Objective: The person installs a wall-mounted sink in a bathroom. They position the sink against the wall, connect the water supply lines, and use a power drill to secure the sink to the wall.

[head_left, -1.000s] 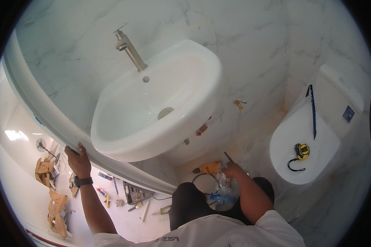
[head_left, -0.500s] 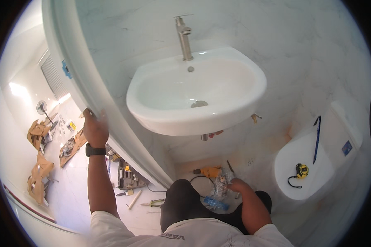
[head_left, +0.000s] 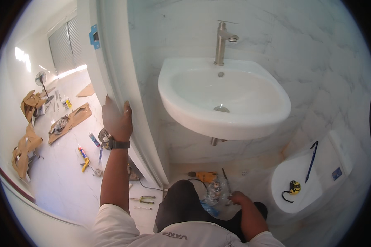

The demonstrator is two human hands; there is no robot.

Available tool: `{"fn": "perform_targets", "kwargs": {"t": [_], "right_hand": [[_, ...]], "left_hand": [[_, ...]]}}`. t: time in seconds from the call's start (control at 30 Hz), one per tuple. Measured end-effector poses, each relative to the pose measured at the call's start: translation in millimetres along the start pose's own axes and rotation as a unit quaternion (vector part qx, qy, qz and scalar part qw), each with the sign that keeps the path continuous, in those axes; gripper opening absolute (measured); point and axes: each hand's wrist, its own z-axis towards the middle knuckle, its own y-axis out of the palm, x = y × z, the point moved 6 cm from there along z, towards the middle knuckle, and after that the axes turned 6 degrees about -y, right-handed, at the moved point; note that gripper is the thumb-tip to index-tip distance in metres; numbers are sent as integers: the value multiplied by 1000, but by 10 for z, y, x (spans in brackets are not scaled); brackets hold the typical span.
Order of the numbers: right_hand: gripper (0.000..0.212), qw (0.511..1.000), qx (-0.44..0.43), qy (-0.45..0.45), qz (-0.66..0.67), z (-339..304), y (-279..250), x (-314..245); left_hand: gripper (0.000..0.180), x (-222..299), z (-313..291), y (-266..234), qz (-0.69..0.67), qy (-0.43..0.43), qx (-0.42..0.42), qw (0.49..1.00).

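My left hand [head_left: 117, 120], with a dark watch at its wrist, grips the edge of the white door frame [head_left: 130, 88], thumb and fingers on either side of it. Low by my right knee, my right hand [head_left: 238, 198] has its fingers bent beside a crumpled clear plastic bag [head_left: 217, 193]; what they hold, if anything, is too small to make out. An orange power drill [head_left: 205, 177] lies behind the bag, and a thin dark rod [head_left: 225, 174] is next to it. A blue plastic wrapper [head_left: 210, 209] shows near my leg.
A white washbasin [head_left: 226, 129] with a metal tap [head_left: 220, 45] juts from the wall ahead. On the toilet lid [head_left: 282, 187] at right lie a yellow tape measure [head_left: 294, 187] and a blue pry bar [head_left: 312, 160]. Pliers [head_left: 144, 199], a caulking gun [head_left: 85, 162] and cardboard [head_left: 80, 115] lie beyond the doorway.
The view has swung left, showing more of the room beyond the doorway. My left hand stays at the door frame. My right hand has lowered slightly beside the plastic bag.
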Motion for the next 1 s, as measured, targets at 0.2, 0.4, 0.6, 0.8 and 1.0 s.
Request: {"fn": "perform_targets", "kwargs": {"t": [0.2, 0.4, 0.6, 0.8, 1.0], "right_hand": [[66, 999, 35, 10, -2, 113, 50, 146], [57, 961, 106, -170, -192, 188, 1, 175], [47, 975, 199, -95, -31, -227, -152, -109], [38, 974, 193, -108, -38, -639, -311, -434], [34, 930, 281, -233, -36, -650, -182, -406]], "left_hand": [[68, -78, -173, -21, -35, 44, 94, 994], [66, -253, -202, -8, -62, 38, 98, 993], [66, -302, -202, -34, -94, 32, 92, 991], [63, -279, -255, -90, -77, 12, 65, 995], [77, 257, -1025, 421, -297, 60, -198, 932]]}}
